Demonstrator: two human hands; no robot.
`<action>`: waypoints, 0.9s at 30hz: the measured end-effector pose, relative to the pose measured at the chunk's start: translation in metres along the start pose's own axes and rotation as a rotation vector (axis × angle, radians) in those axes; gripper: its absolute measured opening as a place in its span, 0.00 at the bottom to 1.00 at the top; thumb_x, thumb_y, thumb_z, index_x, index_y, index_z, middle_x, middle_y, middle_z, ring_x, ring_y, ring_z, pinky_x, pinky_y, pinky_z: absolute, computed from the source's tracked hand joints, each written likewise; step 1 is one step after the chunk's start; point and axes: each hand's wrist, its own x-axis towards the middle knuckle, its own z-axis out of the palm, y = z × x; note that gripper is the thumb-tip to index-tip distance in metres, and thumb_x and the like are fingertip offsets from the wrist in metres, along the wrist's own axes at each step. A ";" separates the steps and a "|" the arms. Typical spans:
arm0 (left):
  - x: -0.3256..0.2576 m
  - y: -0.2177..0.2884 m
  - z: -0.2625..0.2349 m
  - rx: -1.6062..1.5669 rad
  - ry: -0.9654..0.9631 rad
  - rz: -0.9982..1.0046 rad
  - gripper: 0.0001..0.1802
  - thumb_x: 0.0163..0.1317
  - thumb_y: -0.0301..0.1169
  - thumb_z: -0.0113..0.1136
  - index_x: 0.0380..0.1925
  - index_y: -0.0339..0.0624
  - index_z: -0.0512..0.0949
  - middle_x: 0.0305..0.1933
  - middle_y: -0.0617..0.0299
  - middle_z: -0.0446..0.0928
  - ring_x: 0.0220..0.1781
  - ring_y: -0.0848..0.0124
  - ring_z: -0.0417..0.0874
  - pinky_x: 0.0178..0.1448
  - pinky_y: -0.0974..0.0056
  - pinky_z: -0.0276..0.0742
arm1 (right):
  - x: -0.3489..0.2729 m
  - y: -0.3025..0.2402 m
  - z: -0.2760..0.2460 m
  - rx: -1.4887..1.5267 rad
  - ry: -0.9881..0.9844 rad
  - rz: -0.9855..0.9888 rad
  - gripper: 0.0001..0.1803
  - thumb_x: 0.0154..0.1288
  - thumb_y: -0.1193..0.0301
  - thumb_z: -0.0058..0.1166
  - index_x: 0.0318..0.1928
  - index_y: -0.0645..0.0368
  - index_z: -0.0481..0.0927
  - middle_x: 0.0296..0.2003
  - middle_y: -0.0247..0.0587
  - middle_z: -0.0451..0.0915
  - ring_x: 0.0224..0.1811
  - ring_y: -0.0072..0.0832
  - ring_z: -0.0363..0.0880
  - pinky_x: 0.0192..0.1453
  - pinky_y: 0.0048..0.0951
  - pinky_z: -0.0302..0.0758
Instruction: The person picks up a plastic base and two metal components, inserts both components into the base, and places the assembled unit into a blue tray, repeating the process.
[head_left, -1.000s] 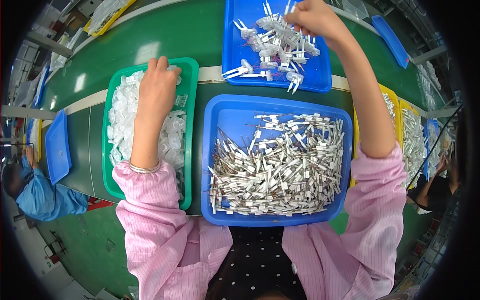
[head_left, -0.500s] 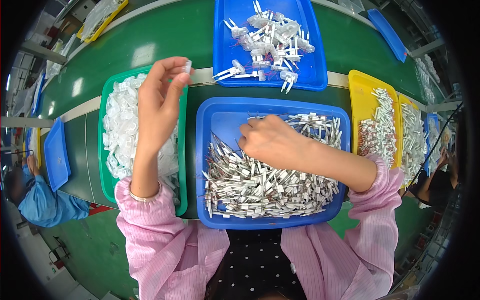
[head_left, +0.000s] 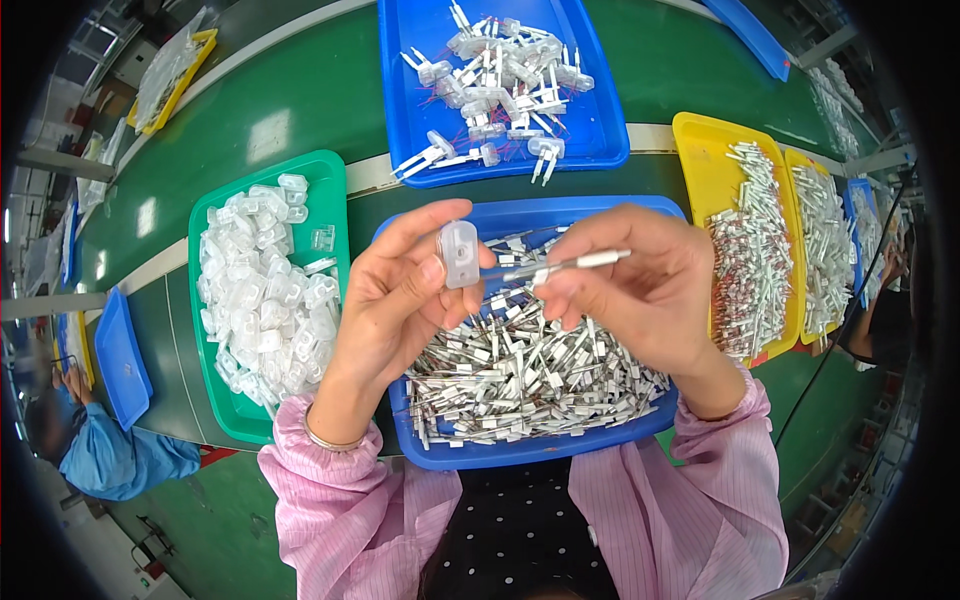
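Note:
Between the thumb and fingers of my left hand is a clear plastic housing, held upright with its holed face showing. My right hand pinches a thin wire lead with a white connector, pointing toward the housing. Whether the lead's near end touches the housing I cannot tell. Both hands are above a blue tray heaped with white-ended wire leads. To the left, a green tray holds a pile of similar clear housings.
Across the far side, a blue tray holds clear housings with white leads fitted. Yellow trays of white parts stand at right. An empty-looking blue tray leans at left, near a person in blue. A green conveyor belt runs behind.
My left hand has come from over the green tray to the middle, carrying the housing. The right hand has lifted out of the lead pile with a lead. The view has shifted slightly.

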 end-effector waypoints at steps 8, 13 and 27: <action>-0.005 0.000 0.003 -0.073 -0.059 0.013 0.22 0.65 0.29 0.48 0.58 0.34 0.61 0.44 0.47 0.75 0.31 0.69 0.75 0.29 0.72 0.69 | 0.004 0.007 -0.015 -0.535 -0.049 -0.438 0.06 0.47 0.83 0.60 0.28 0.64 0.79 0.19 0.35 0.76 0.16 0.15 0.71 0.18 0.15 0.62; -0.006 0.001 0.002 -0.079 -0.079 0.024 0.22 0.65 0.29 0.48 0.57 0.33 0.61 0.44 0.47 0.74 0.29 0.70 0.74 0.28 0.72 0.69 | 0.001 0.000 -0.011 -0.680 -0.061 -0.511 0.07 0.45 0.83 0.60 0.28 0.64 0.79 0.20 0.37 0.77 0.15 0.16 0.70 0.18 0.19 0.66; -0.008 0.005 -0.002 0.317 -0.086 0.142 0.19 0.61 0.24 0.51 0.52 0.29 0.68 0.41 0.50 0.75 0.31 0.73 0.74 0.31 0.75 0.68 | -0.003 -0.011 -0.010 -0.852 -0.231 -0.730 0.10 0.40 0.85 0.60 0.29 0.67 0.79 0.21 0.42 0.76 0.18 0.30 0.74 0.19 0.24 0.67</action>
